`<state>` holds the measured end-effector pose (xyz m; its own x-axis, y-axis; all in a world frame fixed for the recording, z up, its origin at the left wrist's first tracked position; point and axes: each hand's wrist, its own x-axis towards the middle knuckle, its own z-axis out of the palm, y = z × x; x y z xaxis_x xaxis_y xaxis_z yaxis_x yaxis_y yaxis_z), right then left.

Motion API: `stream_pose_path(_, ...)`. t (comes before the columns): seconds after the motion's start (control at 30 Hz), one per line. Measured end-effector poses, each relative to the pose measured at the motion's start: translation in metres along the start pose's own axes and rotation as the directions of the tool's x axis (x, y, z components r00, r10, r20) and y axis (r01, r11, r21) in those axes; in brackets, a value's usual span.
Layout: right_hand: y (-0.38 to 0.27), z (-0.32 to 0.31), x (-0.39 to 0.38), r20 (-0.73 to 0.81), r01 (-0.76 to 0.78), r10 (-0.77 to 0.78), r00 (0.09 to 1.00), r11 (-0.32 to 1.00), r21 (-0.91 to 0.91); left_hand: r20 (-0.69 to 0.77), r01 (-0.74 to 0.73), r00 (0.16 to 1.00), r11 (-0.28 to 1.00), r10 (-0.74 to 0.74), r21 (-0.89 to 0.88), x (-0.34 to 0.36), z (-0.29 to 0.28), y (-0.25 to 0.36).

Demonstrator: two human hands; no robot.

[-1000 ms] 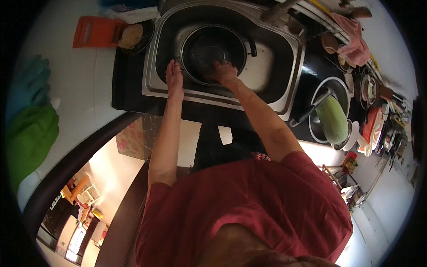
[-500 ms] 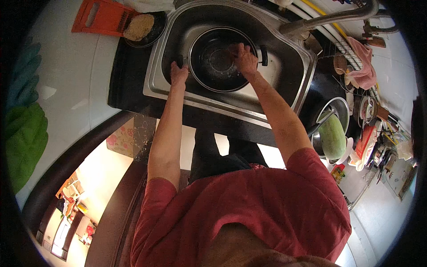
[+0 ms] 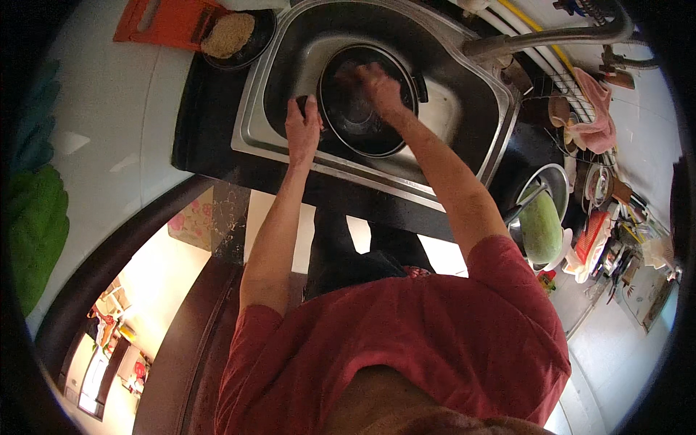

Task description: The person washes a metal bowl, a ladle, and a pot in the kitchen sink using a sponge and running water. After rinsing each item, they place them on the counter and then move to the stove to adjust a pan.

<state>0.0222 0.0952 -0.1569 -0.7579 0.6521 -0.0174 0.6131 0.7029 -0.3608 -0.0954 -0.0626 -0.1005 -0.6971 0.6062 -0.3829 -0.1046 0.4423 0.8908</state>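
A round black-lined pot (image 3: 349,135) with two dark handles sits in the steel sink (image 3: 453,130), leaning a little to one side. My left hand (image 3: 302,130) is closed around its left handle (image 3: 302,102). Inside the pot, my right hand (image 3: 380,88) reaches over the bottom with bent fingers, smeared by motion. A brownish blur shows at those fingertips; whether it is a scrubber or something else I cannot make out. Pale, wet-looking marks ring the pot's bottom. The right handle (image 3: 421,88) stands free of both hands.
A metal faucet (image 3: 547,40) arches in at the upper right. On the left counter, an orange grater-like board (image 3: 165,25) lies beside a dark dish (image 3: 262,43) holding a tan round mass (image 3: 228,36). At right, a large green melon (image 3: 541,225) rests in a metal bowl (image 3: 557,174).
My right hand has swept left across the pot's inside. The pot has tilted and turned slightly, and my left hand has moved a little to the right with its handle.
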Motion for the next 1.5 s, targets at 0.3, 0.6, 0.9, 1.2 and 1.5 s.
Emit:
stream_pose_path(0.3,-0.008,0.03,-0.034,0.79,0.152,0.034,0.612,0.975,-0.16,-0.239,-0.131,0.946,0.93,0.221,0.344,0.004,0.009,-0.011)
stream_pose_path(0.6,0.032,0.039,0.031,-0.083,-0.455,0.464,0.882,0.884,0.106,-0.15,0.026,0.989,0.985,-0.001,0.17,0.003,0.011,-0.002)
stream_pose_path(0.9,0.017,0.022,-0.017,-0.235,0.166,-0.043,0.971,0.828,0.535,-0.206,-0.014,0.976,0.966,0.069,0.259,0.013,0.012,-0.031)
stream_pose_path(1.2,-0.055,-0.023,0.022,-0.103,0.416,-0.404,0.909,0.897,0.147,-0.198,-0.134,0.961,0.951,0.193,0.278,0.008,0.014,-0.026)
stream_pose_path(1.5,0.003,0.006,0.069,0.003,-0.06,0.06,0.998,0.996,0.073,-0.227,-0.173,0.93,0.888,0.29,0.425,0.001,0.012,-0.013)
